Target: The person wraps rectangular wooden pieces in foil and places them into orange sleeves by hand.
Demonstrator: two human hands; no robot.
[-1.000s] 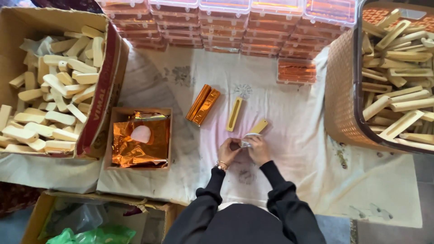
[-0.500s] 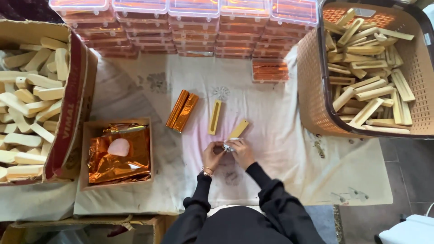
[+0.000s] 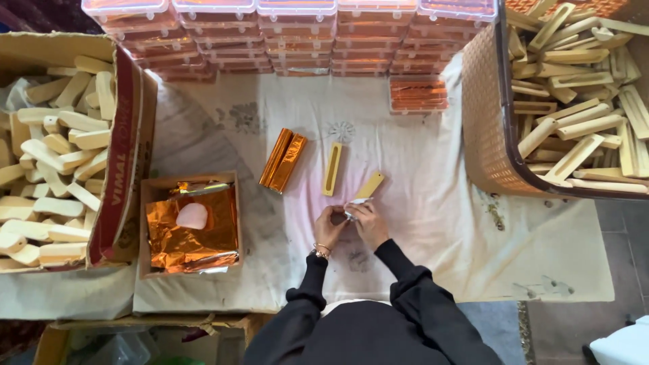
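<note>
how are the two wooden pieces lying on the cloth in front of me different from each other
The slotted wooden piece lies alone, clear of both hands, nearly upright in view, with a long slot down its middle. The plain wooden piece lies tilted, shows no slot, and its lower end sits at the left hand and right hand. Both are pale yellow, flat blocks on the white cloth.

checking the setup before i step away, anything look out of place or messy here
Nothing looks spilled or broken. The white cloth is stained and wrinkled, and the orange foil in the small cardboard box is crumpled. Both hands, left hand and right hand, hold a small piece at the cloth's middle.
</note>
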